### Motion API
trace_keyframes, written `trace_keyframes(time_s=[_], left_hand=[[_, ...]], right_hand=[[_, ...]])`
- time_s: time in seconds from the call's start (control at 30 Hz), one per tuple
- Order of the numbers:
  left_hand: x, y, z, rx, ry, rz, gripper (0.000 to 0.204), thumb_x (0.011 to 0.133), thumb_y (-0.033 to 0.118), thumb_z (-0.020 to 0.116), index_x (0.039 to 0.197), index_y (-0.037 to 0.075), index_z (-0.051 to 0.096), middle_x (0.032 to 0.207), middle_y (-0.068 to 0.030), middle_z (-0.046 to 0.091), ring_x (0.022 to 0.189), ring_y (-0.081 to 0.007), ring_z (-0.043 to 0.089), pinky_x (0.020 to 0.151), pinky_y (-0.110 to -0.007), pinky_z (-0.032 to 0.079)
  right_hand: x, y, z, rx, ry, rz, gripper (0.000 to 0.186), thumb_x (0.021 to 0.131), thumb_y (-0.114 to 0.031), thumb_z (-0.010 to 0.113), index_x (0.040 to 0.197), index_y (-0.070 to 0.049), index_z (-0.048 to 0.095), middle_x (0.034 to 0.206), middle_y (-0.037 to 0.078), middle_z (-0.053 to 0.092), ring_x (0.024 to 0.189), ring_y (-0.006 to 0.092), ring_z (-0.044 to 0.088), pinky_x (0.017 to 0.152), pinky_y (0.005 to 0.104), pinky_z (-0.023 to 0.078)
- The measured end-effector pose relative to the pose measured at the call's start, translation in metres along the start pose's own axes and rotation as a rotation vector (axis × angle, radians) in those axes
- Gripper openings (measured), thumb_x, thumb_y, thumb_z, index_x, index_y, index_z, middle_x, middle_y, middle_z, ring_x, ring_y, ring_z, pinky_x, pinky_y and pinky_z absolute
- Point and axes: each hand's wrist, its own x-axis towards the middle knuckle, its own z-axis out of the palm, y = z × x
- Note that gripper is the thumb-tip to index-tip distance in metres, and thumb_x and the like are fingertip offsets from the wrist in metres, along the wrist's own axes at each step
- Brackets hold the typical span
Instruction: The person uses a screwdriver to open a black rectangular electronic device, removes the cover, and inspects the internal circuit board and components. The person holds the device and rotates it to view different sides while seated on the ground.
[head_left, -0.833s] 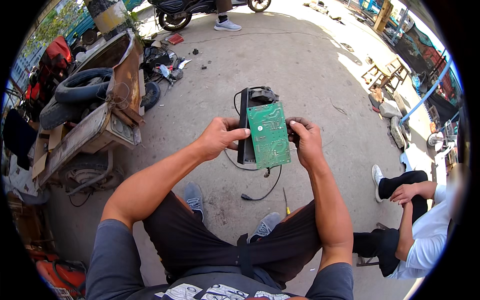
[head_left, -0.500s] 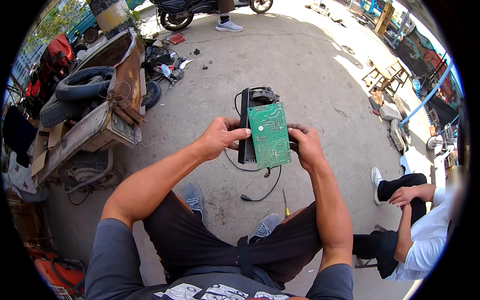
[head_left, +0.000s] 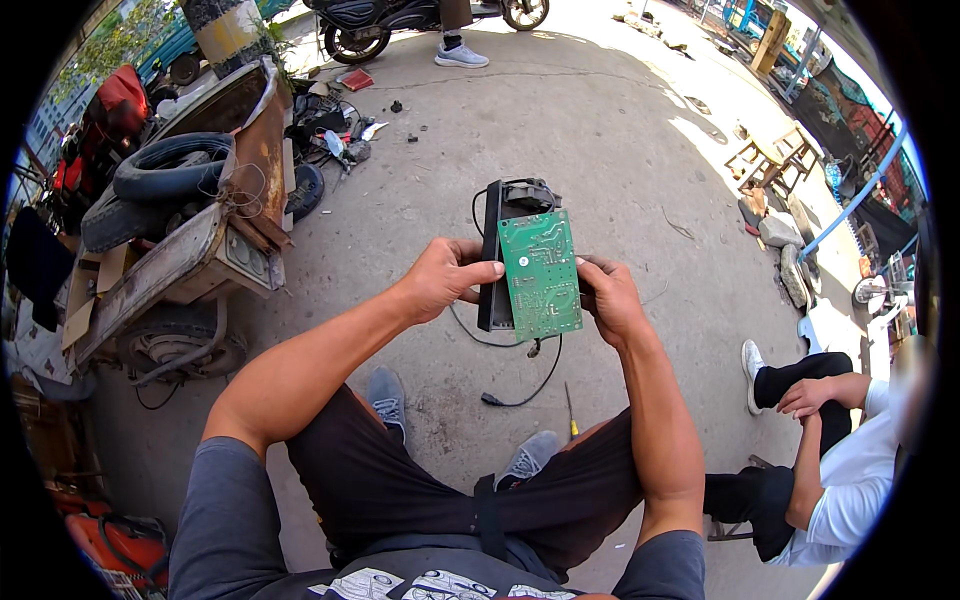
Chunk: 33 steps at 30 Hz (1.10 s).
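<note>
A green circuit board [head_left: 541, 285] is held upright in front of me, its soldered side facing me. Behind its left edge shows a black open casing [head_left: 491, 240], with a dark fan-like part [head_left: 532, 193] at the top. My left hand [head_left: 445, 282] grips the casing's left side, its thumb reaching the board's edge. My right hand [head_left: 612, 297] pinches the board's right edge between thumb and fingers; some fingertips are hidden behind it. From the casing a black cable [head_left: 553, 372] hangs down, ending in a plug [head_left: 490, 399].
A screwdriver with a yellow handle [head_left: 574, 429] lies on the concrete by my right foot. At left stands a rusty cart [head_left: 190, 235] carrying tyres. Another person [head_left: 835, 470] sits at the right with hands clasped. A motorcycle [head_left: 400, 18] and someone's shoe [head_left: 461, 55] are at the far side.
Both hands keep their hold on the board and casing. The whole scene sits very slightly lower in the picture; little else differs.
</note>
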Motion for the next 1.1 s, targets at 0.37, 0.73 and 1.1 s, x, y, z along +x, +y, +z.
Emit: trace_keyframes(time_s=[0.37,0.73,1.1], left_hand=[[0.0023,-0.0053,-0.0019,-0.014,0.0,-0.005,0.044,0.091,0.018,0.07,0.121,-0.013,0.061,0.113,-0.0193,0.068,0.102,-0.0255,0.069,0.079,-0.044,0.062],[0.0015,-0.0043,-0.002,-0.021,0.023,-0.006,0.041,0.092,0.017,0.07,0.12,-0.013,0.062,0.109,-0.0173,0.069,0.096,-0.0233,0.07,0.077,-0.042,0.063],[0.0,-0.005,-0.0024,-0.022,0.009,0.006,0.044,0.093,0.02,0.07,0.121,-0.013,0.061,0.109,-0.0158,0.069,0.092,-0.0194,0.07,0.074,-0.036,0.063]], right_hand=[[0.0005,0.0032,-0.0008,0.008,0.004,-0.046,0.038,0.1,-0.026,0.058,0.115,0.009,0.065,0.098,0.012,0.071,0.083,0.0162,0.068,0.077,0.031,0.054],[-0.0007,0.0012,0.0,0.034,-0.035,-0.077,0.038,0.1,-0.025,0.058,0.117,0.008,0.061,0.105,0.014,0.069,0.09,0.0186,0.067,0.08,0.0327,0.054],[0.0015,0.0063,0.0022,0.156,-0.108,-0.035,0.045,0.103,-0.027,0.053,0.127,0.011,0.051,0.11,0.015,0.067,0.096,0.0186,0.067,0.082,0.0331,0.055]])
